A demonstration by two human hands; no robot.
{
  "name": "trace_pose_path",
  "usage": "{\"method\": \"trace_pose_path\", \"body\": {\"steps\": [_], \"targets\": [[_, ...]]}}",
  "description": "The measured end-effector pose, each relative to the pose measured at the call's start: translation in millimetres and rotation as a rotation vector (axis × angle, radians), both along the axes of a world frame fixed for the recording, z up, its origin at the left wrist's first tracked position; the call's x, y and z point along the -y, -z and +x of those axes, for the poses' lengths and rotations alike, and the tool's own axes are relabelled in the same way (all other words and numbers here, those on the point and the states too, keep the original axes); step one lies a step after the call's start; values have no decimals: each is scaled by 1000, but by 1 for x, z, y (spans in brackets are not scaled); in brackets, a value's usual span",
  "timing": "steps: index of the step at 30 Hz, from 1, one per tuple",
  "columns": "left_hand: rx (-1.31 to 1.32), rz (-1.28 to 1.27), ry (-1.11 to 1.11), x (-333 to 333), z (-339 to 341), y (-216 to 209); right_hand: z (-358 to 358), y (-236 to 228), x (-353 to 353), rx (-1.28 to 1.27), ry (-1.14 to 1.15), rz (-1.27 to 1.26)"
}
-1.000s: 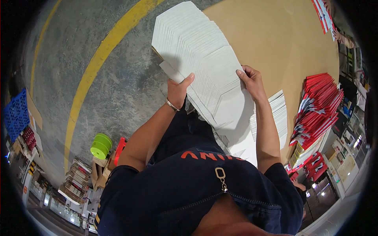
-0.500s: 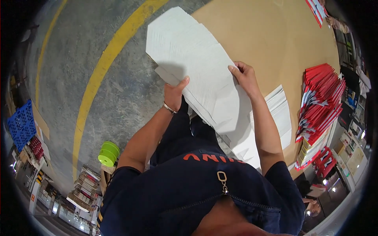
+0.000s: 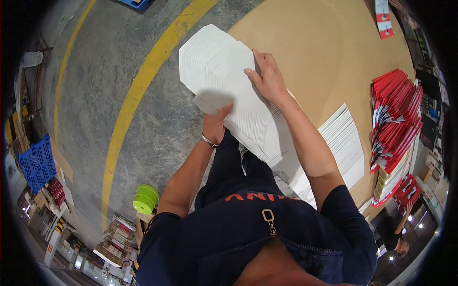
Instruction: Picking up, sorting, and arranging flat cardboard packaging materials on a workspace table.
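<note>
A fanned stack of white sheets (image 3: 214,66), cut with angled corners, lies slantwise over the near left edge of the tan table. My left hand (image 3: 215,125) is closed on its near left edge, thumb on top and fingers hidden beneath. A bracelet circles that wrist. At the far right edge of the stack, my right hand (image 3: 269,81) grips the sheets, its thumb on the upper face and fingers along the rim. Beside my right forearm rests a second fanned pile of white sheets (image 3: 341,140).
The tan tabletop (image 3: 324,52) carries a tall pile of red and white folded pieces (image 3: 396,119) at right. Left on the grey floor are a blue plastic crate (image 3: 38,164), green round tubs (image 3: 145,199) and a paper stack (image 3: 114,240). Another person (image 3: 400,233) is at lower right.
My right hand has moved left and farther up along the stack's edge. The sheets sit lower in view and look more evenly fanned. My left hand keeps its hold.
</note>
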State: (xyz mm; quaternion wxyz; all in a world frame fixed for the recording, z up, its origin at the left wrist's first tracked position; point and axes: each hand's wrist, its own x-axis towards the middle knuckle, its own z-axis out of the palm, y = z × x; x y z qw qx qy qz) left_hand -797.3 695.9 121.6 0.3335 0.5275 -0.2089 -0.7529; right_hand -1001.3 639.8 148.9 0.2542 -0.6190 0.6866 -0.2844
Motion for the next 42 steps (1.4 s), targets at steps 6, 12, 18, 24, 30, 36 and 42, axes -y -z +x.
{"method": "trace_pose_path", "body": {"steps": [6,12,18,24,30,36,42], "targets": [[171,-257,65,-20,6,-15,3,-10,-8,83,-34,82],[-322,252,-339,-10,22,-17,-2,-18,-12,238,92,178],[-166,76,-314,14,50,1,-5,-33,-10,322,98,425],[23,26,-354,19,33,5,-5,9,-17,429,151,367],[148,-54,-315,18,29,4,-3,23,-13,379,171,313],[96,-49,-355,15,32,7,1,3,-8,177,172,404],[-309,200,-250,-1,54,4,-4,-4,-5,173,85,387]]}}
